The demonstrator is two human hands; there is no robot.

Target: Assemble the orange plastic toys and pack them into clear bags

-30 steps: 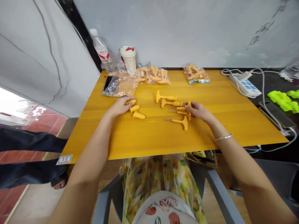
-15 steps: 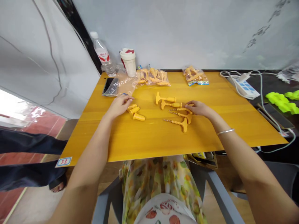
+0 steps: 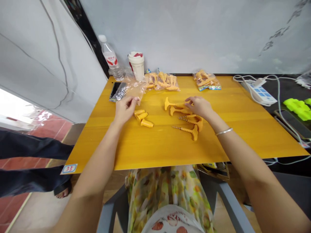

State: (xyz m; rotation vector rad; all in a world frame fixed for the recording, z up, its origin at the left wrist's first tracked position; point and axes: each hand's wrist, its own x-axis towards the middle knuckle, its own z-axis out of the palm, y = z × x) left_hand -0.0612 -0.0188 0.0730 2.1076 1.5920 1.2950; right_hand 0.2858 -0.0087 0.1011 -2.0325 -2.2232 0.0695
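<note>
My left hand pinches the near edge of a clear plastic bag, left of several loose yellow ribbed sleeves. My right hand has its curled fingers on the sleeved end of a yellow T-handled screw, which lies on the table and is partly hidden. Just below that hand is a second sleeved T-handled screw. Nearer to me lie T-handled screws with bare metal spiral tips, among them the nearest screw.
Bagged yellow parts and another packet lie along the back. A water bottle, a cup and a phone are at the back left. A power strip with cables is on the right. A person's legs show at left.
My right hand has moved up and left from the bare-tipped screws to the sleeved screw at the top. My left hand has closed at the bag's edge.
</note>
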